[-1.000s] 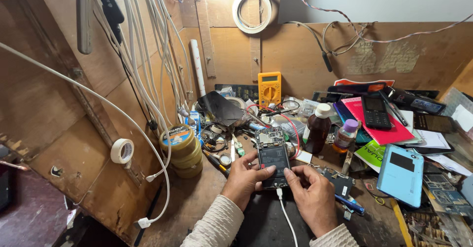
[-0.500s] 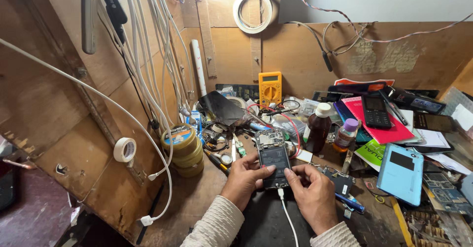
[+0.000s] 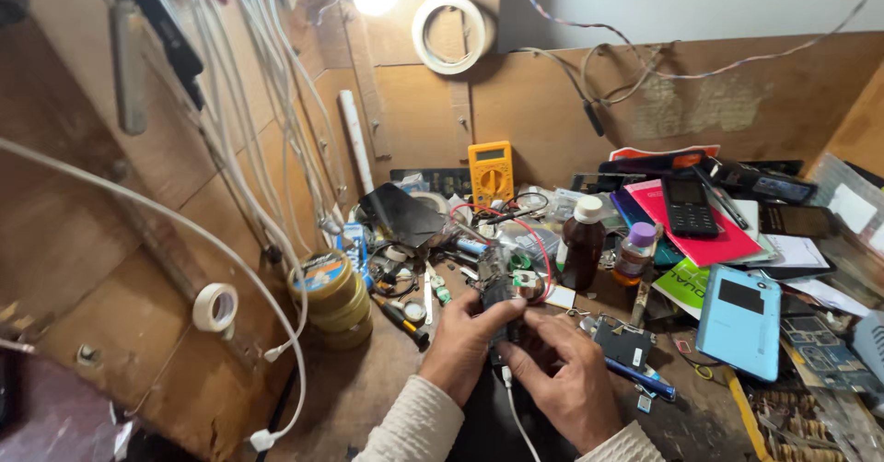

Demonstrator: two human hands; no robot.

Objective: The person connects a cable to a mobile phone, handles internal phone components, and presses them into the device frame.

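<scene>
Both hands share the grip on a small dark phone-like device (image 3: pixel 505 310) with a white cable (image 3: pixel 517 416) plugged into its near end. The left hand (image 3: pixel 465 342) wraps its fingers tight over the top of the device, and the right hand (image 3: pixel 566 384) pinches the near end from the other side, fingers narrow. A moment ago the device lay flat with its face showing between the hands; now it is tipped up and mostly covered, so the work seems to have passed from reading its face to working on its body. It hovers low over the wooden tabletop (image 3: pixel 341 397). Left of the device stands a stack of yellow tape rolls (image 3: pixel 333 298). Behind it a brown glass bottle with a white cap (image 3: pixel 583 245) stands upright, and further back a yellow multimeter (image 3: pixel 490 173). Right of the device lies a light blue phone (image 3: pixel 741 319), well apart.
</scene>
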